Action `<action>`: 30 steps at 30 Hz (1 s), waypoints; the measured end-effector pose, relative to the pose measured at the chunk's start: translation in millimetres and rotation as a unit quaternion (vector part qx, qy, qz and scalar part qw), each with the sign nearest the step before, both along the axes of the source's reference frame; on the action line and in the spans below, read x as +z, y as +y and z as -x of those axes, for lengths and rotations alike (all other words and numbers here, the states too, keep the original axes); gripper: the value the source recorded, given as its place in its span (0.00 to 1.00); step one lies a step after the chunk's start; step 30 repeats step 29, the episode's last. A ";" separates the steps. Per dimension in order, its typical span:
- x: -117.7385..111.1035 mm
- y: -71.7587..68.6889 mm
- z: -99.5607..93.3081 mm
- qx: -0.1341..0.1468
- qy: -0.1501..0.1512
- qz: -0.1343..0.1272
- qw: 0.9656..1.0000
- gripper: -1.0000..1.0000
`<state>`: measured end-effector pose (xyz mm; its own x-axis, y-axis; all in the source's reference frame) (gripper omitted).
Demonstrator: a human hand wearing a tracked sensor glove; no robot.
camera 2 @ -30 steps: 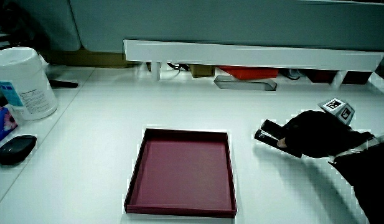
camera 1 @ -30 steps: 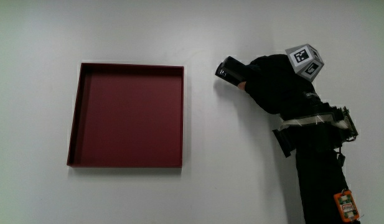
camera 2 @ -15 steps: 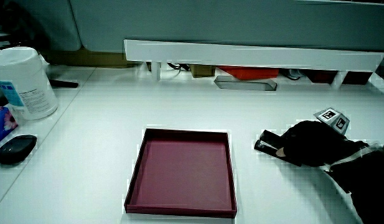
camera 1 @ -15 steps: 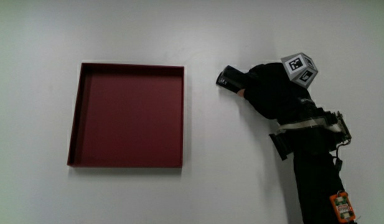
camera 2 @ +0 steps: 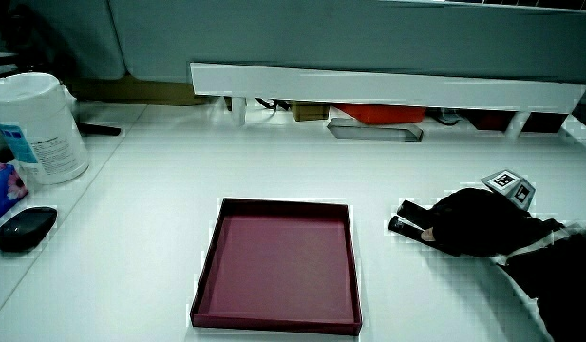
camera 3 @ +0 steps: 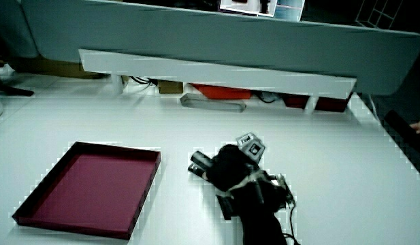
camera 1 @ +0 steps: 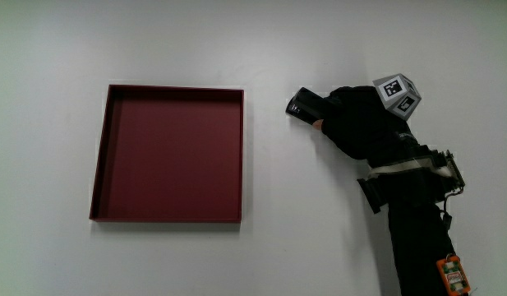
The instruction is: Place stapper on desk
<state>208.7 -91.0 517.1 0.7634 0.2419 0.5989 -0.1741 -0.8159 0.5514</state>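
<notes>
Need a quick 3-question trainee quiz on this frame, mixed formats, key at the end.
1. True or false: the stapler lies inside the red tray.
2. What does the hand hold? A) the white tub B) the stapler C) the tray's rim
3. Fill in: in a side view, the black mouse lies nearer to the person than the white ____.

Key:
1. False. It is on the table beside the tray, and the tray holds nothing.
2. B. The fingers are wrapped around it, and it looks to be down at the tabletop.
3. tub
</notes>
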 end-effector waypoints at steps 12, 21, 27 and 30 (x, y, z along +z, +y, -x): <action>-65.8 14.2 -3.0 -0.048 0.030 -0.021 0.998 0.00; -124.5 42.1 14.9 -0.107 0.057 -0.051 0.991 0.00; -149.3 60.4 21.8 -0.132 0.087 -0.059 0.986 0.00; -151.5 65.6 21.3 -0.139 0.086 -0.065 0.984 0.00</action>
